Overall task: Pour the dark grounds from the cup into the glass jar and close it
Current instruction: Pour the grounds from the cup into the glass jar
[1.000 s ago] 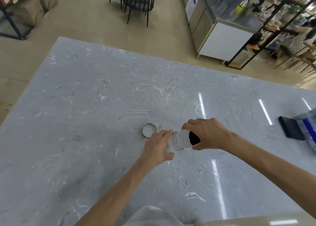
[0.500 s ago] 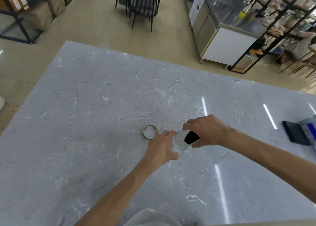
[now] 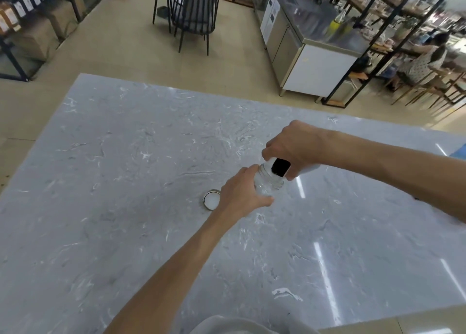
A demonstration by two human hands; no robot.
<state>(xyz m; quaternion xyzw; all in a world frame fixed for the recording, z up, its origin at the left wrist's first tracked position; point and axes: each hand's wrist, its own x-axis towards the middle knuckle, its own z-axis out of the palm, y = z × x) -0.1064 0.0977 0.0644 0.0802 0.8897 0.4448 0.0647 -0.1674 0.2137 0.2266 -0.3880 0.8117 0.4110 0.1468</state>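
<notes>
Dark grounds [image 3: 280,167] show as a black patch inside the cup [image 3: 300,170] that your right hand [image 3: 295,145] tips over the mouth of the glass jar [image 3: 268,182]; the fingers of that hand are clenched around the cup from above. Your left hand [image 3: 243,192] grasps the jar's clear body, fingers curled around its left side, and the jar looks tilted toward the cup, lip touching lip. Whether the jar's base rests on the surface [image 3: 126,182] you cannot tell. The jar's lid [image 3: 210,199] lies flat just left of your left hand, inner side up, apart from the jar. All this sits near the middle of the grey marbled surface, with open room on every side and the far edge, left edge and near edge well apart from your hands. A blue object [image 3: 458,154] cuts in at the right edge of view. Beyond the far edge stand a dark chair [image 3: 193,13] and a steel cabinet [image 3: 310,56]. Shelf labels at upper left are too blurred to read.
</notes>
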